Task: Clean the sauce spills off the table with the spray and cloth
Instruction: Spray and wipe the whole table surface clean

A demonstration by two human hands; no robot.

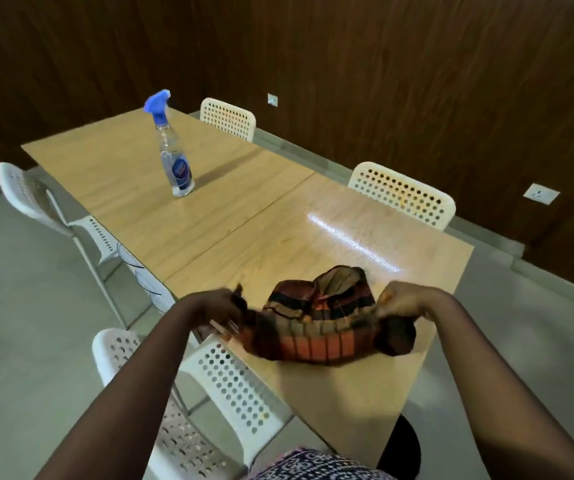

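Observation:
A striped orange, brown and black cloth (316,323) is stretched over the near end of the wooden table (230,216). My left hand (221,304) grips its left end and my right hand (405,301) grips its right end, both just above the tabletop. A clear spray bottle (174,157) with a blue trigger head stands upright on the far half of the table, well away from both hands. A wet, shiny streak (351,242) lies beyond the cloth. I see no sauce spots.
White perforated chairs stand around the table: one (230,382) close at the near left, one (32,192) at the far left, two (403,194) along the right side. A dark wooden wall (347,64) runs behind. Grey floor (18,306) lies to the left.

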